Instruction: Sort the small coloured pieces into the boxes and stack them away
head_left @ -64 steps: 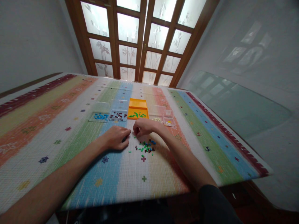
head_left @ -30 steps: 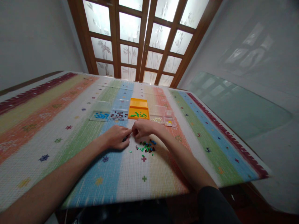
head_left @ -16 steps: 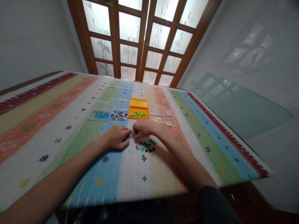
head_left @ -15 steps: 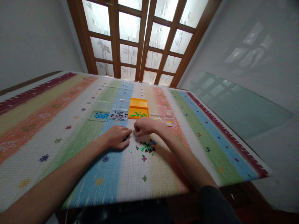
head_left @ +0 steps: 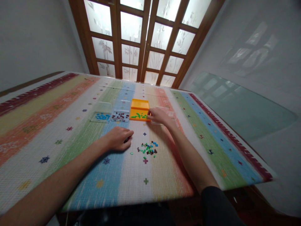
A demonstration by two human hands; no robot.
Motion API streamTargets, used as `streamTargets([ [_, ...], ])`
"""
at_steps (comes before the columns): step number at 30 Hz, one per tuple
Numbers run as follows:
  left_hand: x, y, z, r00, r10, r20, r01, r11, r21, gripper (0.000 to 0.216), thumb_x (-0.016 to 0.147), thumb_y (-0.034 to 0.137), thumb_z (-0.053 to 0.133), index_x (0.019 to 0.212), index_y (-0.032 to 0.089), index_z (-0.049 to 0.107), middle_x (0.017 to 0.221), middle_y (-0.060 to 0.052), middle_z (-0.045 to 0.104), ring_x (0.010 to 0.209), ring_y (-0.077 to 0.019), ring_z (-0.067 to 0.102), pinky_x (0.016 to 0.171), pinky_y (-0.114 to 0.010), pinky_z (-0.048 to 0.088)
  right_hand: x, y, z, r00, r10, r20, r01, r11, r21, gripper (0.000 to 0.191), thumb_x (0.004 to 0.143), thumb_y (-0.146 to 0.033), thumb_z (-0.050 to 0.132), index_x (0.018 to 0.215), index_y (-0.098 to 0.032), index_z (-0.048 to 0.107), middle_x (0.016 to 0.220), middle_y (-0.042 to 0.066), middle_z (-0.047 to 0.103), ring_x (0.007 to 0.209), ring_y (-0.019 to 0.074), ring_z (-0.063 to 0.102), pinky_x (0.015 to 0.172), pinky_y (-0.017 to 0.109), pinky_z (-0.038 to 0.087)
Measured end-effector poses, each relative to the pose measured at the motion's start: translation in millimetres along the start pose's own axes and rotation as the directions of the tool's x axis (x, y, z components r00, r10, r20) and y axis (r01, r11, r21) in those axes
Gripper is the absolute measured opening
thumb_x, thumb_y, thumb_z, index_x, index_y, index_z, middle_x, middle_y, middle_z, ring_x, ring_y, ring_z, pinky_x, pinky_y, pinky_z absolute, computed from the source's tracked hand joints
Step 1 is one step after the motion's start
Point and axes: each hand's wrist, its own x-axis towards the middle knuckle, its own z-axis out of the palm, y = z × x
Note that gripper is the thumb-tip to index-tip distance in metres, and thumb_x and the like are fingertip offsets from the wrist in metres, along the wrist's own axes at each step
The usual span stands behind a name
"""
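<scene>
My right hand (head_left: 158, 115) reaches over the right edge of the open orange box (head_left: 139, 103), its fingers pinched together at the rim. Whether a small piece sits in that pinch is hidden. Inside the orange box lie several green pieces (head_left: 139, 115). My left hand (head_left: 119, 138) rests on the tablecloth with curled fingers; a dark spot shows between thumb and fingers, too small to name. To its right lies a loose pile of small green, brown and blue pieces (head_left: 148, 148), which neither hand touches.
Left of the orange box stand a clear box with brown pieces (head_left: 120, 116) and another with blue pieces (head_left: 102, 116). Clear boxes (head_left: 172, 115) on the right are partly behind my right hand. The striped tablecloth (head_left: 134, 188) ends at the near edge.
My right hand has moved away from above the loose pile, forward and right to the orange box's right side. My left hand has stayed in place.
</scene>
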Motion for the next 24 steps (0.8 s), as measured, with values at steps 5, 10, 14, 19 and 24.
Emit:
streamTargets([
  [5,0,-1,1,1.000,0.000,-0.005,0.000,1.000,-0.002,0.013,0.082,0.024,0.045,0.081,0.019,0.057,0.073,-0.007,0.065,0.063,-0.0195,0.056,0.059,-0.032,0.039,2,2,3,1.000,0.010,-0.005,-0.010,1.000,-0.002,0.023,0.091,-0.014,0.057,0.106,-0.012,0.075,0.105,0.012,0.075,0.090,0.0181,0.065,0.074,0.025,0.040],
  [10,0,-1,1,1.000,-0.009,0.012,0.009,1.000,0.001,0.012,0.083,0.024,0.046,0.081,0.019,0.056,0.074,-0.007,0.065,0.063,-0.0192,0.057,0.059,-0.031,0.038,1,0,3,1.000,0.011,-0.001,-0.011,1.000,0.000,0.025,0.091,-0.015,0.058,0.108,-0.014,0.076,0.107,0.012,0.075,0.092,0.0193,0.066,0.075,0.025,0.041],
  [14,0,-1,1,1.000,-0.009,0.023,0.009,1.000,0.011,0.012,0.083,0.024,0.046,0.081,0.019,0.056,0.074,-0.007,0.066,0.063,-0.0194,0.057,0.058,-0.031,0.037,0,-2,0,1.000,0.010,0.004,-0.010,1.000,-0.004,0.026,0.090,-0.014,0.059,0.108,-0.015,0.077,0.107,0.013,0.076,0.091,0.0198,0.067,0.074,0.025,0.042],
  [19,0,-1,2,1.000,-0.007,0.005,0.006,1.000,0.023,0.012,0.084,0.024,0.045,0.081,0.019,0.056,0.073,-0.006,0.066,0.063,-0.0186,0.057,0.058,-0.030,0.037,-6,-6,-15,1.000,-0.009,0.004,0.009,1.000,-0.003,0.029,0.089,-0.012,0.058,0.109,-0.016,0.078,0.105,0.012,0.076,0.089,0.0193,0.067,0.072,0.025,0.042],
  [24,0,0,1,1.000,-0.009,0.011,0.009,0.999,0.031,0.013,0.084,0.024,0.044,0.081,0.019,0.056,0.074,-0.006,0.065,0.063,-0.0187,0.057,0.058,-0.030,0.037,-22,-18,-45,0.987,-0.106,0.119,0.106,0.994,0.001,0.023,0.086,-0.019,0.066,0.104,-0.017,0.080,0.092,0.008,0.077,0.077,0.0164,0.065,0.065,0.024,0.039],
])
